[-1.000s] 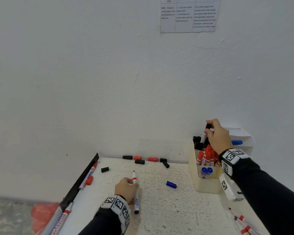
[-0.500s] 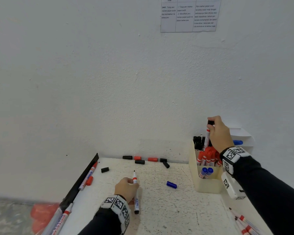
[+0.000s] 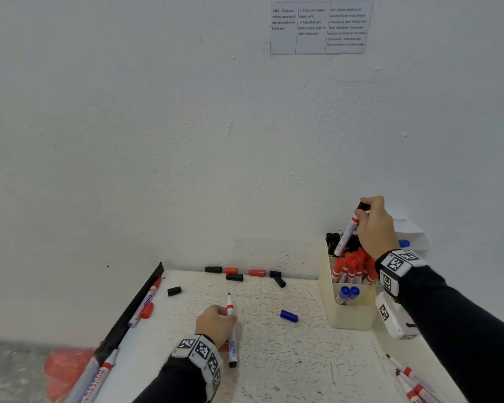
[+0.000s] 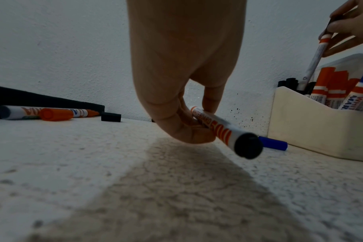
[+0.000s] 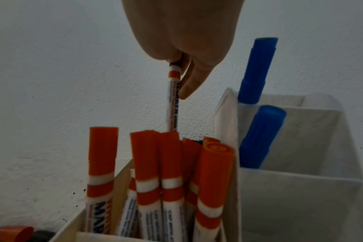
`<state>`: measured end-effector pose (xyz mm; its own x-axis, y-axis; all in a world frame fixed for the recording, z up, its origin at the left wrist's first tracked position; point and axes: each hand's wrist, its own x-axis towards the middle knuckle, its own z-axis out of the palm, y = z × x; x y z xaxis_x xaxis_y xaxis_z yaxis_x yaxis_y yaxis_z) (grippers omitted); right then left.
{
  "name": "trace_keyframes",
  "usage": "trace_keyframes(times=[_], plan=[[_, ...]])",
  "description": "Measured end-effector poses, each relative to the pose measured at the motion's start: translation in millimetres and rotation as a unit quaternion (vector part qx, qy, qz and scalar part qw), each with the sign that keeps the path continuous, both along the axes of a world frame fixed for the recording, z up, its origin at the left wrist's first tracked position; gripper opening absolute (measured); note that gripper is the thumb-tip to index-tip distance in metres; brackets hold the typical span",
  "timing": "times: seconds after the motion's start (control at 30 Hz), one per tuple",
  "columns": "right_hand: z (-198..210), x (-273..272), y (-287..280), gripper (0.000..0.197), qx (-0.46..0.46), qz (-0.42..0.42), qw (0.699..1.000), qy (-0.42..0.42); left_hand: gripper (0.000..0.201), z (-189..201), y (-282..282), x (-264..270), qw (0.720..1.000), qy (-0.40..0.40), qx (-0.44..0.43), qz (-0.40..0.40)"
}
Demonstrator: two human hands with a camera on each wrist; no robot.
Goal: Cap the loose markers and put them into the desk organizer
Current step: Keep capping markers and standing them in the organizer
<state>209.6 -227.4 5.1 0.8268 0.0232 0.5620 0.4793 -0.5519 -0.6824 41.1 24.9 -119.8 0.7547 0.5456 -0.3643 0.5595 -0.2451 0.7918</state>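
Since a second ago the right hand has risen a little above the desk organizer, and the capped marker it pinches by the black cap now hangs higher and tilted, its lower end just over the back compartment where black-capped markers stand. That marker is a slim white cylinder with a red band under the cap and printed lettering along the barrel. The left hand has not moved: its curled fingers grip an uncapped marker low over the table, bare tip pointing to the wall, black end plug toward the person. The organizer is a cream, smooth-walled plastic box with a curved front rim; red-capped markers pack its middle compartment and two blue-capped markers lean in the front one. A second, white organizer just beside it holds two more blue-capped ones. The tabletop is white with a rough, speckled, crackled surface. Loose black and red caps, short ribbed cylinders, lie along the wall, and a blue cap lies near the organizer. A red marker with a red cap touching it lies by the black edge strip on the left.
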Motion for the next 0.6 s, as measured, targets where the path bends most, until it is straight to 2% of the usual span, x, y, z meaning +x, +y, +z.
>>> trace_keyframes(times=[0.17, 0.33, 0.6], plan=[[-3, -3, 1, 0.021, -0.041, -0.013, 0.999, 0.012, 0.024, 1, 1, 0, 1.0, 0.0, -0.001, -0.001], [-12, 2, 2, 0.018, -0.122, -0.032, 0.989, 0.071, 0.027, 2, 3, 0, 1.0, 0.0, -0.007, 0.003], [-2, -11, 10, 0.024, -0.228, -0.056, 0.97, 0.068, 0.027, 3, 3, 0, 1.0, -0.005, 0.007, 0.007]])
